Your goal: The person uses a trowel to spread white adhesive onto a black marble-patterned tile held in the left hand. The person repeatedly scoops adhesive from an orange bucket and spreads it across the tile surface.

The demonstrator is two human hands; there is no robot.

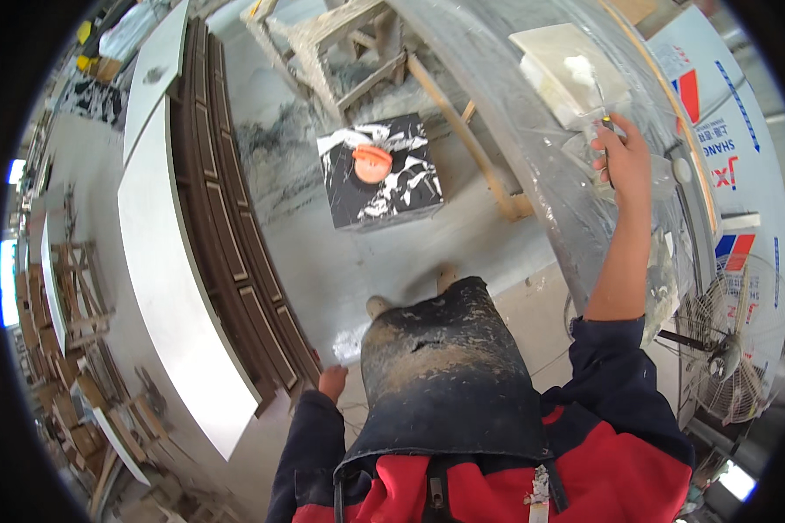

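My right hand (624,161) is closed around the dark and yellow handle of a putty knife (604,113), its narrow metal blade seen nearly edge-on. The blade reaches to a dab of white paste (578,68) on a cream board (554,48), which lies on the plastic-covered bench (488,74). Low on the left, my left hand (332,382) hangs beside the end of a dark brown cabinet, fingers curled. A small red spot shows by those fingers; what they hold, if anything, is not clear.
A black-and-white marble-patterned block (340,187) stands ahead on the floor with an orange round object (372,164) on top. White panels (161,235) top the brown cabinets (235,253) at left. A paste-spattered wooden stand (323,52) is beyond; a fan (728,357) stands right.
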